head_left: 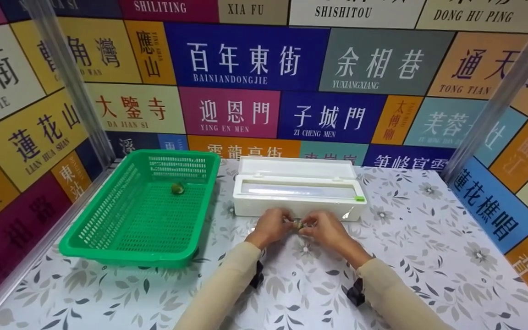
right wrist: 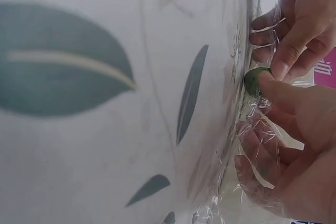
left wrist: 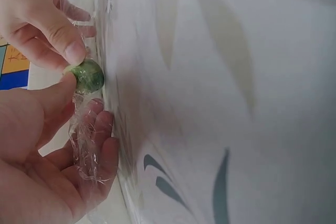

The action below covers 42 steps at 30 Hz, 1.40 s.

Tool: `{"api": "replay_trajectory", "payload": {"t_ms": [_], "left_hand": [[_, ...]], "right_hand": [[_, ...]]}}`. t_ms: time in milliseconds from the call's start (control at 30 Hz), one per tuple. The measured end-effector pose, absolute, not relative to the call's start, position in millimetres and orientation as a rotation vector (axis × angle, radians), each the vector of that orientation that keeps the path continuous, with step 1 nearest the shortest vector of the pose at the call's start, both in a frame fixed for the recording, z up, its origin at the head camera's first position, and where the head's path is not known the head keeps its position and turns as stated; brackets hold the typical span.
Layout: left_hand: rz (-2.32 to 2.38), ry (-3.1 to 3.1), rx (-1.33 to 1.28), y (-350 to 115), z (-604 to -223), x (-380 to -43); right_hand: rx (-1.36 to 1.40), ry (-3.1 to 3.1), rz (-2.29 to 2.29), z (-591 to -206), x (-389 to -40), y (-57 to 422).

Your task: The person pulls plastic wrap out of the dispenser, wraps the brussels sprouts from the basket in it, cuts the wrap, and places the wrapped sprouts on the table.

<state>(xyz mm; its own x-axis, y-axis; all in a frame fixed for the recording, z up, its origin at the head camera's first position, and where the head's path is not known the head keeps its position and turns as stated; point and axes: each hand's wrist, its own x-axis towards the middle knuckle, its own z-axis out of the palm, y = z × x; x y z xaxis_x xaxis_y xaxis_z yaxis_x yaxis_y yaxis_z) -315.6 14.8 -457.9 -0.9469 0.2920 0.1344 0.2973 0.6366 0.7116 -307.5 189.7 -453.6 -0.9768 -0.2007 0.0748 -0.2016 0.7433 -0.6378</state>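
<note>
The ball [left wrist: 90, 77] is in the middle between the two hands, and the box [head_left: 291, 208] stands just beyond it, at twelve o'clock. The left hand [head_left: 271, 225], at nine o'clock of the ball, and the right hand [head_left: 326, 229], at three, both pinch it with thumb and finger, the gap only as wide as the ball. The film [left wrist: 86, 145], I think, could tear or stick to itself, because it is very thin, crumpled and lies against the fingers; the ball, being round, could slip out if one pinch loosens. The box is white and oblong, its lid [head_left: 298, 167] raised; the basket [head_left: 122, 256], at nine o'clock, is green, perforated, with a second ball [head_left: 178, 188] inside
</note>
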Motion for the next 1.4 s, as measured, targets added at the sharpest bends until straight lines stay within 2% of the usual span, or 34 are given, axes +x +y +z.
{"api": "replay_trajectory", "payload": {"t_ms": [1000, 1400], "left_hand": [[-1.16, -2.794, -0.381, 18.8, -460.7, -324.8], [-1.117, -2.797, -0.37, 20.0, -461.0, -324.9]], "right_hand": [[0.213, -2.867, 1.005, -458.2, -315.3, 184.6], [0.19, -3.021, 1.013, -433.0, -299.3, 182.5]]}}
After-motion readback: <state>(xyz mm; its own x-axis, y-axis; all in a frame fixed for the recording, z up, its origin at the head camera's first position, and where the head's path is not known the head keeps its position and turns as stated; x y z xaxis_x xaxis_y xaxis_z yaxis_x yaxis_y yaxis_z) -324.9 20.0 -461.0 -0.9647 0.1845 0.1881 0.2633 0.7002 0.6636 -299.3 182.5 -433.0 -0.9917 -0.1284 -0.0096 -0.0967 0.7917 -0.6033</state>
